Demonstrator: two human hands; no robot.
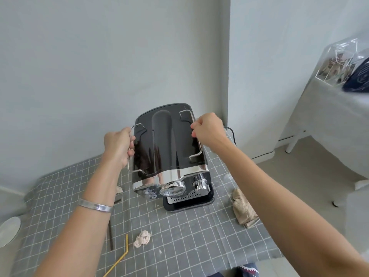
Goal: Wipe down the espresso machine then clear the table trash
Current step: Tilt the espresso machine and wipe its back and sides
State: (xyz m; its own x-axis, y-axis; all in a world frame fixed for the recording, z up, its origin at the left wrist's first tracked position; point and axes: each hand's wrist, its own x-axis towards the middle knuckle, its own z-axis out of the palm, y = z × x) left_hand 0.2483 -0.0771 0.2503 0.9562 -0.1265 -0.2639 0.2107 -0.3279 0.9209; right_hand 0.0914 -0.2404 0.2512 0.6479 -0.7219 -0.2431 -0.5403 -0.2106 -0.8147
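Note:
A black and chrome espresso machine (169, 152) stands at the back of the table by the wall. My left hand (117, 144) grips the wire rail on its left top edge. My right hand (207, 129) pinches the wire rail on its right top edge. A beige cloth (242, 207) lies crumpled to the right of the machine. Trash lies on the table in front: a crumpled tissue (142, 238), a yellow bent straw (121, 254), a dark brown stick (110, 232) and a small paper scrap (119, 189) beside the machine's left side.
The table wears a grey grid-pattern cloth (189, 236). A white round object (9, 230) sits at the table's left edge. The machine's black cord (232, 132) runs behind it along the wall. Another covered table (329, 120) with clear boxes stands to the right.

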